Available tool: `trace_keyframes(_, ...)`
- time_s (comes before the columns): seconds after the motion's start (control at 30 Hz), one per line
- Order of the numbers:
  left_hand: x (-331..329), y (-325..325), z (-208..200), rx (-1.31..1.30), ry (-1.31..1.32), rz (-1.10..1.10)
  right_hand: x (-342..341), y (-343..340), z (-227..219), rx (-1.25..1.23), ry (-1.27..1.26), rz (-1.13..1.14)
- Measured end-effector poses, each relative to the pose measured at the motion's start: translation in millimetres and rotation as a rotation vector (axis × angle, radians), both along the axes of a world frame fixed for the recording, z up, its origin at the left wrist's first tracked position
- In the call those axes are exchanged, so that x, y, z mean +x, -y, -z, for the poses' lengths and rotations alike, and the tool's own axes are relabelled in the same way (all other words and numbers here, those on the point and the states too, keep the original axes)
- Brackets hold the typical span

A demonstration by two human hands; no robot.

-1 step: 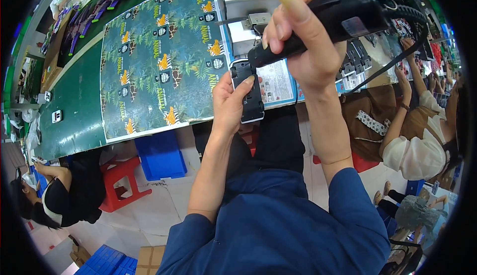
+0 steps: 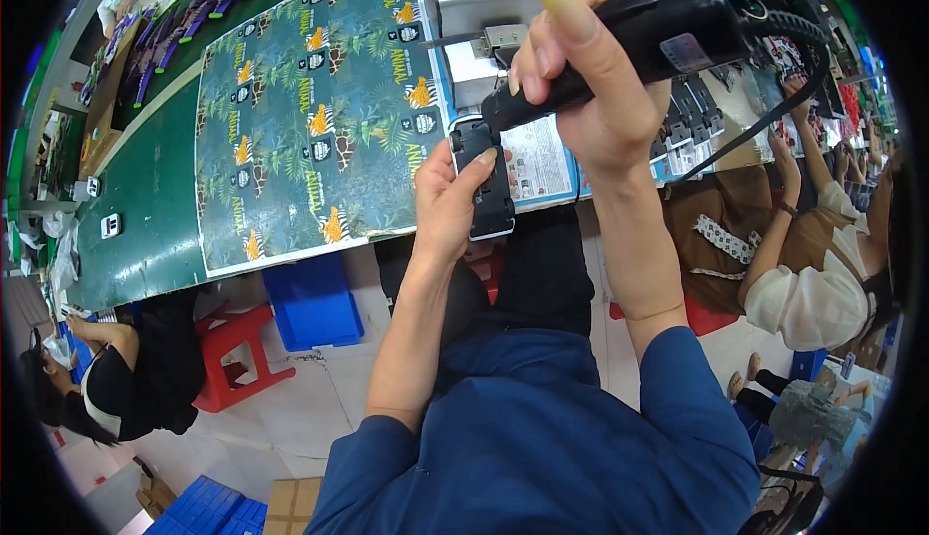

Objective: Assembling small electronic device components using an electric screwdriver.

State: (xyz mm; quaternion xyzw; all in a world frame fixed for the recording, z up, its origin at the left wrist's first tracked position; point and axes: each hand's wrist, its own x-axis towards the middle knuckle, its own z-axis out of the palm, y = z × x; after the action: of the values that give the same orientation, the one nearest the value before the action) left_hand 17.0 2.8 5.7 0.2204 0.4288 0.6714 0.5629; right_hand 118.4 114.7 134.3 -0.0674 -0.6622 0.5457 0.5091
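My left hand (image 2: 447, 204) grips a long black plastic piece with a white edge (image 2: 495, 208); it resembles the underside of a toy car. The thumb presses on its upper face near the middle. In my right hand (image 2: 619, 100) is a black electric screwdriver (image 2: 668, 37), held slanting with the fingers wrapped round its body. Its front end meets the upper end of the black piece, and the bit's tip is hidden there. A black cord (image 2: 764, 127) hangs from the tool's rear.
A printed animal-pattern sheet (image 2: 290, 138) covers much of the green table (image 2: 145, 206) at left. A metal fixture (image 2: 498, 40) stands beyond my hands. Similar black parts (image 2: 692, 109) lie to the right. A blue bin (image 2: 314, 305) and red stool (image 2: 237, 356) are below. Co-workers sit on both sides.
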Motion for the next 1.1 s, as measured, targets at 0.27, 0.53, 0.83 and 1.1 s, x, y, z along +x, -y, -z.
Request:
trace_keyframes(0.27,0.7,1.2,-3.5,0.004,-0.002,0.014,-13.0,0.7,17.6,0.033,-0.006,0.046)
trace_keyframes(0.53,-5.5,1.4,-8.2,-0.045,0.01,0.071,-15.6,-10.6,22.3,0.121,0.066,-0.191)
trace_keyframes(0.83,-5.1,1.6,-7.2,-0.014,0.08,0.041,-14.0,-11.6,25.5,0.105,0.039,-0.236)
trace_keyframes(1.1,-13.8,2.7,4.1,0.07,0.279,-0.072,-5.4,-10.4,-25.2,-0.244,-0.327,-0.012)
